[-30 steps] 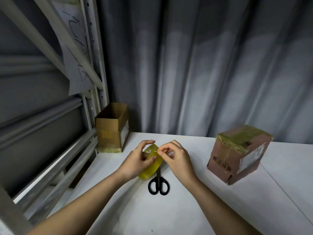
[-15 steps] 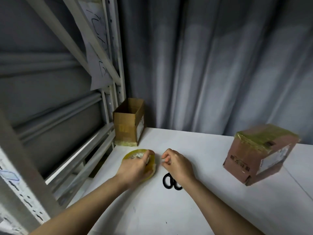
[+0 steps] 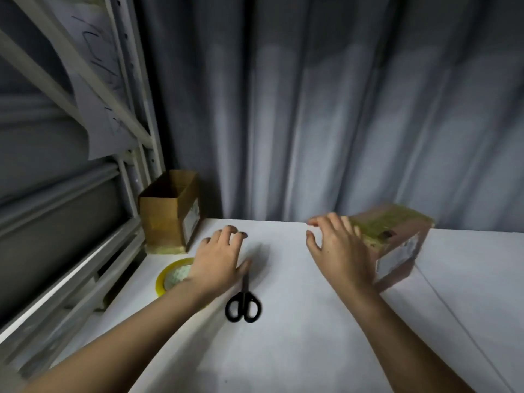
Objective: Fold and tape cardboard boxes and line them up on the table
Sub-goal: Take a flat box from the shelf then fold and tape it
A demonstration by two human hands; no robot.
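Taped brown cardboard box (image 3: 397,245) near table's (image 3: 312,350) far edge, just behind right hand (image 3: 340,251). Right hand raised, fingers spread, holding nothing. Left hand (image 3: 219,259) palm-down, fingers loosely curled, empty, beside yellow tape roll (image 3: 173,275) and black-handled scissors (image 3: 243,303). Open-topped brown cardboard box (image 3: 170,212) at far-left corner.

Grey pleated curtain (image 3: 326,109) hangs behind the table. Metal shelving frame (image 3: 136,89) stands at left, with a scribbled paper sheet (image 3: 99,89) hanging off it.

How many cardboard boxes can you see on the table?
2. An open box stands at the table's back left corner by the shelf frame. A taped box sits at the right, partly behind the right hand. None seem hidden.
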